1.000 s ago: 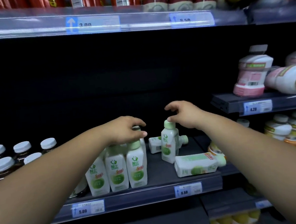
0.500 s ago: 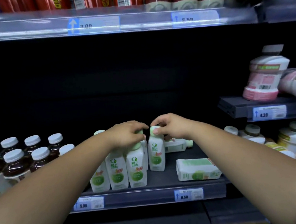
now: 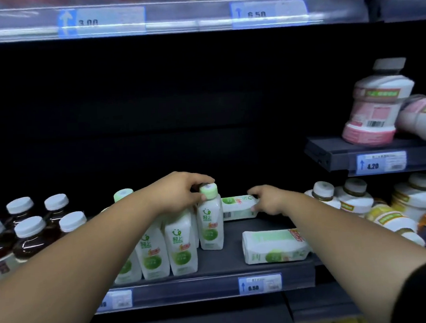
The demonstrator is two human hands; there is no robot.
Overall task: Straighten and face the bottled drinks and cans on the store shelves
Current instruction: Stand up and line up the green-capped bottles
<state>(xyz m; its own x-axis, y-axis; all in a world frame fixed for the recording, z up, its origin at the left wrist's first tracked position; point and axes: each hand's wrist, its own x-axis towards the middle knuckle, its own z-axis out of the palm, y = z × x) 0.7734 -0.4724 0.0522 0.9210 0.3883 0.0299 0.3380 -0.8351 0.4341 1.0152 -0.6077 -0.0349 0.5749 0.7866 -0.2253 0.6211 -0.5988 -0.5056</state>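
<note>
Several white bottles with green labels and pale green caps stand in a group on the dark shelf point(image 3: 239, 268). My left hand point(image 3: 177, 194) grips the cap end of the rightmost upright bottle point(image 3: 210, 224). Behind it a second bottle point(image 3: 238, 207) lies on its side, and my right hand point(image 3: 267, 200) holds its right end with curled fingers. A third bottle point(image 3: 273, 245) lies on its side near the shelf's front edge, under my right forearm.
Dark tea bottles with white caps point(image 3: 30, 232) fill the shelf at left. Yellow-labelled bottles point(image 3: 356, 201) crowd the lower right. On a higher right shelf point(image 3: 332, 153) a pink bottle point(image 3: 377, 104) stands and another lies beside it. Price tags line the shelf edges.
My right hand let go of the upright bottle's cap and reached back right to the lying bottle. My left hand shifted onto the upright bottle's cap.
</note>
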